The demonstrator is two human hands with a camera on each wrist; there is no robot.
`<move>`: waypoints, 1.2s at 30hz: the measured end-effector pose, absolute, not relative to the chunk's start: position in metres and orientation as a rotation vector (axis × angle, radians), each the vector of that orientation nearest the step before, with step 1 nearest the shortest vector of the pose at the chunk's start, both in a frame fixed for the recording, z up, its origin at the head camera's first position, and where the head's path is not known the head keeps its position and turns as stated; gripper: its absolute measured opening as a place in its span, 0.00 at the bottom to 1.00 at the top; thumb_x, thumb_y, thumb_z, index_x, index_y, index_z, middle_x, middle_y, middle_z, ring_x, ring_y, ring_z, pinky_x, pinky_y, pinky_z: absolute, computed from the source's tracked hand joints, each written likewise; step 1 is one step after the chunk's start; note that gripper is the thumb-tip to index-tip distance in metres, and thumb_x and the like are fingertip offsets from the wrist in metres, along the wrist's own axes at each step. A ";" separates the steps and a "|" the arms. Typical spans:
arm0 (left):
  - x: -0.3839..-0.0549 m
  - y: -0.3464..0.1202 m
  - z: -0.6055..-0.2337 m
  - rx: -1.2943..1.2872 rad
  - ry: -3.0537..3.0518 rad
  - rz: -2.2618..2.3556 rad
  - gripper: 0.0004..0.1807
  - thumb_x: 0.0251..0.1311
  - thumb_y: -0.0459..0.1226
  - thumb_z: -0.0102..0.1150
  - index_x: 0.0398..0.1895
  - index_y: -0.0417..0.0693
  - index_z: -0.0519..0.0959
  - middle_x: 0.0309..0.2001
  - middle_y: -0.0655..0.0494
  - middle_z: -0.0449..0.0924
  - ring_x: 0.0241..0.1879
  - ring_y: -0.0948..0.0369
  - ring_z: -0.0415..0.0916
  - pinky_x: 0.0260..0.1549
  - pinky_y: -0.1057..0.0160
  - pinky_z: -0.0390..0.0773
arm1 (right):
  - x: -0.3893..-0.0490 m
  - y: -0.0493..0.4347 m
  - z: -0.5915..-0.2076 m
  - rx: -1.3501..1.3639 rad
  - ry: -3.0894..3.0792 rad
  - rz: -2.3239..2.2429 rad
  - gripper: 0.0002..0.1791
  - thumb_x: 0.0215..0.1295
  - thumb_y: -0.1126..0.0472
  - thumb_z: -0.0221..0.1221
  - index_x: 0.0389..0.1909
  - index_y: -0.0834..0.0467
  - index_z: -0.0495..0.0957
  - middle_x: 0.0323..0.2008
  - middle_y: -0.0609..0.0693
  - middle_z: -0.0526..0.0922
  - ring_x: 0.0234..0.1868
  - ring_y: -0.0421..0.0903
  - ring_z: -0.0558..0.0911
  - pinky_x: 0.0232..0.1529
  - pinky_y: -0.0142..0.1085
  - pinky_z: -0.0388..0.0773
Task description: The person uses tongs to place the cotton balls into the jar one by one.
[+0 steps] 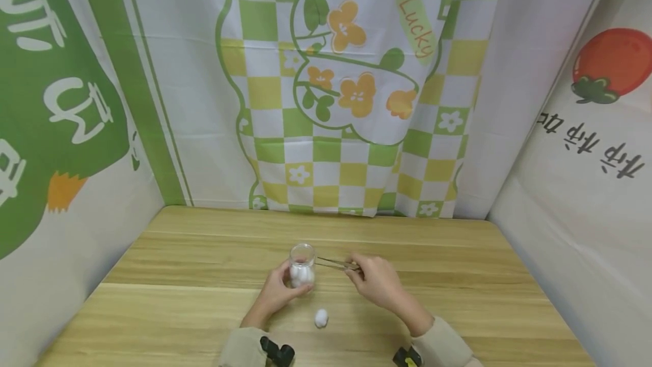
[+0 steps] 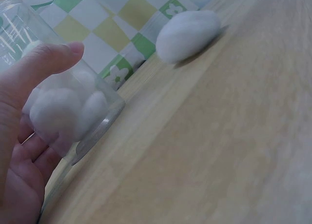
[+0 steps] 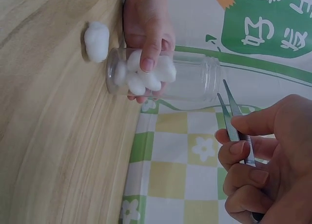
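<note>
My left hand (image 1: 277,292) grips a clear, lidless jar (image 1: 303,254) that stands upright on the table. Several white cotton balls (image 3: 141,76) fill its lower half. With thumb and fingers, my right hand (image 1: 378,281) pinches metal tweezers (image 1: 338,264); their tips are apart with nothing between them, beside the jar's rim in the right wrist view. One loose cotton ball (image 1: 321,318) lies on the table in front of the jar, and it shows large in the left wrist view as a white cotton ball (image 2: 189,34).
The wooden table (image 1: 214,248) ends at a back wall hung with a green and yellow checked cloth (image 1: 351,146). Printed cloth panels stand at both sides, with a tomato picture (image 1: 611,64) on the right one. Black straps sit on both sleeves.
</note>
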State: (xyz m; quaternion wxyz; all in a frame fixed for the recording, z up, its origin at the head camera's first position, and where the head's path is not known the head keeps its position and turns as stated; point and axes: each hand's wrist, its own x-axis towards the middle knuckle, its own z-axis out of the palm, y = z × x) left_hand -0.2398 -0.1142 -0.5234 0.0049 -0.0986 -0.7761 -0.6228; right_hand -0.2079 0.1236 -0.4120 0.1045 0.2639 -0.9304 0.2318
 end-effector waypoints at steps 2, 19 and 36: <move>-0.240 -0.114 -0.523 -0.313 -2.428 -1.956 0.31 0.46 0.32 0.73 0.58 0.45 0.74 0.54 0.40 0.79 0.44 0.70 0.76 0.45 0.75 0.77 | -0.207 0.126 -0.413 0.816 -2.742 0.691 0.08 0.64 0.62 0.60 0.41 0.60 0.80 0.19 0.46 0.80 0.17 0.28 0.66 0.15 0.21 0.60; -0.239 -0.115 -0.523 -0.345 -2.434 -1.954 0.32 0.48 0.34 0.72 0.59 0.45 0.73 0.55 0.40 0.78 0.46 0.67 0.77 0.45 0.74 0.77 | -0.197 0.134 -0.423 0.889 -2.739 0.699 0.06 0.63 0.62 0.61 0.40 0.59 0.80 0.25 0.50 0.86 0.22 0.37 0.82 0.19 0.19 0.67; -0.238 -0.115 -0.521 -0.351 -2.427 -1.952 0.31 0.48 0.34 0.72 0.59 0.45 0.73 0.53 0.40 0.79 0.44 0.69 0.77 0.43 0.74 0.78 | -0.190 0.141 -0.446 0.919 -2.850 0.706 0.06 0.64 0.62 0.60 0.40 0.59 0.79 0.33 0.54 0.89 0.33 0.46 0.89 0.30 0.27 0.83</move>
